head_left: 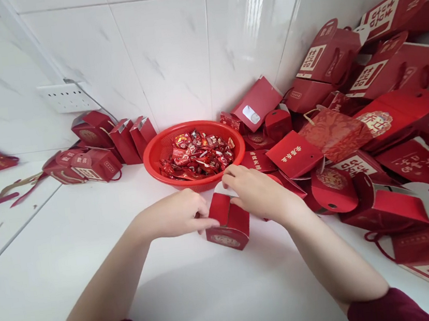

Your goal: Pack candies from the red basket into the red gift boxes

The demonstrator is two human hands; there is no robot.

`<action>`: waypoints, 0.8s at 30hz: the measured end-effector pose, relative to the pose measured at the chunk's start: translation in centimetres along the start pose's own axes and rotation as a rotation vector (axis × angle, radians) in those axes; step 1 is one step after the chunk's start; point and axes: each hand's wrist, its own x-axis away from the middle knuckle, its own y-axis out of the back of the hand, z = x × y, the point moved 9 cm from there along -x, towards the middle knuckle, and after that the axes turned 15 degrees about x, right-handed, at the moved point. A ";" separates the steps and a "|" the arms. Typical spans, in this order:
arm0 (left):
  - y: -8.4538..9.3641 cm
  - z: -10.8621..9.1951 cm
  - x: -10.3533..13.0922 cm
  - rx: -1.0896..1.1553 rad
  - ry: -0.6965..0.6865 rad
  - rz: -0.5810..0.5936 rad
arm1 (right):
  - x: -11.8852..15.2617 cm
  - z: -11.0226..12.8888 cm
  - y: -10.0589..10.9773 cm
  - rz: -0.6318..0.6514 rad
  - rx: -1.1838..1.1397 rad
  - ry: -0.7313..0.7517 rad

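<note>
A small red gift box (231, 229) with a round gold print on its near side stands on the white table between my hands. My left hand (184, 213) is closed on its left side, the thumb lying along the top edge. From the right, my right hand (259, 189) grips the far upper part with bent fingers, near a pale flap (224, 189). The box's top panels meet at a dark gap. Just behind stands a red plastic basket (153, 170) holding many wrapped candies (202, 154).
Many red gift boxes (391, 165) are heaped along the right side. Several more boxes (97, 164) stand at the back left, beside ribbons (8, 199). A power strip (64, 98) is on the tiled wall (170, 56). A seam crosses the table at left.
</note>
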 end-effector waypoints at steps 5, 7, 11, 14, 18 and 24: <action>-0.5 -1.0 0.2 -0.070 -0.013 -0.031 | -0.1 0.2 -0.7 0.063 0.030 -0.041; -0.5 -1.4 0.2 -0.142 -0.002 -0.063 | 0.1 0.3 -0.8 0.061 0.017 -0.045; -0.9 -2.1 0.3 -0.252 -0.009 -0.102 | 0.5 0.8 -0.8 0.098 0.022 -0.050; -1.7 -1.7 0.3 -0.257 0.033 -0.051 | 0.5 1.3 -1.1 0.183 0.067 -0.046; -2.4 -0.8 0.5 -0.244 0.109 0.017 | -0.1 2.4 -2.6 0.301 0.112 0.047; -1.9 -1.2 0.6 -0.288 0.059 -0.009 | -0.8 3.1 -3.7 0.310 0.093 0.144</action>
